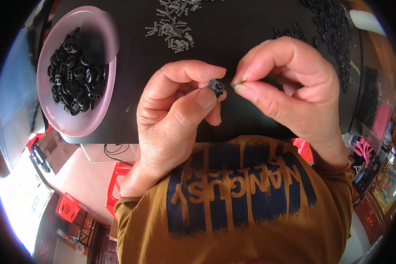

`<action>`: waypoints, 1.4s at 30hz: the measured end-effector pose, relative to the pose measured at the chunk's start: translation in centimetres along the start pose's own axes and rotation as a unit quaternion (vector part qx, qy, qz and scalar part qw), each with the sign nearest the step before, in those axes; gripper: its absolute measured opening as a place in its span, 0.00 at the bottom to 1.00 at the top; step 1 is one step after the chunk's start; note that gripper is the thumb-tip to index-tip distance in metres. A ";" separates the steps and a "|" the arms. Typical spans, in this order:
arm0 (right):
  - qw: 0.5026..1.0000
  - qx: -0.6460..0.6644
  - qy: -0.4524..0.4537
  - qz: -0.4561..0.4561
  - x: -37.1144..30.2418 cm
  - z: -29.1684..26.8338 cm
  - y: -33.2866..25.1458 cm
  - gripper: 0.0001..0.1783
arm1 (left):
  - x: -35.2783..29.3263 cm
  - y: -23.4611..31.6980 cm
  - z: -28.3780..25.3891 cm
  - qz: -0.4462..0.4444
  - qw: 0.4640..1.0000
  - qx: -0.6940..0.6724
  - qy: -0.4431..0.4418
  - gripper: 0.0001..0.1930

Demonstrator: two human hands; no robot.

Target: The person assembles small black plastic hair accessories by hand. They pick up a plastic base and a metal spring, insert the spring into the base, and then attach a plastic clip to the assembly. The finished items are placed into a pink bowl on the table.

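Head view: your left hand [176, 99] is gripping one small black part [216, 87] between thumb and fingers, above the bench [132, 53], not far from its near edge. A hole in this part faces toward your right hand [288, 83]. There the thumb and index fingertips are pressed together, just beside the part but apart from it; what they hold, if something, is too small to tell.

About progress, I judge that this one part is not yet finished. Many metal springs [171, 28] lie loose toward the far edge of the bench, and small black pieces [332, 31] are heaped at the far right corner, so much work seems left. At the left edge, a pink bowl [108, 99] holds a pile of black oval pieces [75, 75]; whether these are done or waiting, I cannot tell.
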State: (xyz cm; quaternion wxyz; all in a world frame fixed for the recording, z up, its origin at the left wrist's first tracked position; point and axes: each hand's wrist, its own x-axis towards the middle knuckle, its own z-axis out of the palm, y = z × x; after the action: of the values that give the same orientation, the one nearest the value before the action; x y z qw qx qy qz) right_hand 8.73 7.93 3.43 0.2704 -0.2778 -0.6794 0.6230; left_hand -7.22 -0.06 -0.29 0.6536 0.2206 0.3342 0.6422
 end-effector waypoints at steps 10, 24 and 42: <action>0.998 -0.040 0.013 -0.047 -1.5 -0.2 0.0 0.11 | -0.5 0.0 1.9 0.043 0.987 0.151 0.029 0.10; 0.994 -0.051 0.039 -0.087 -2.5 -0.1 0.5 0.11 | -0.6 -0.4 2.4 0.087 0.977 0.194 0.007 0.09; 0.986 -0.107 0.043 -0.122 -2.5 0.0 0.5 0.10 | -0.5 -1.0 1.4 0.167 0.947 0.272 -0.041 0.11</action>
State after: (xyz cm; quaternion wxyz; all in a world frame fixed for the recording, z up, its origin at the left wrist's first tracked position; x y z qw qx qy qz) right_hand 10.52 6.13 2.83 0.3423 -0.2472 -0.7583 0.4968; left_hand -5.50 -0.40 0.04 0.4658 0.4685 0.4274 0.6171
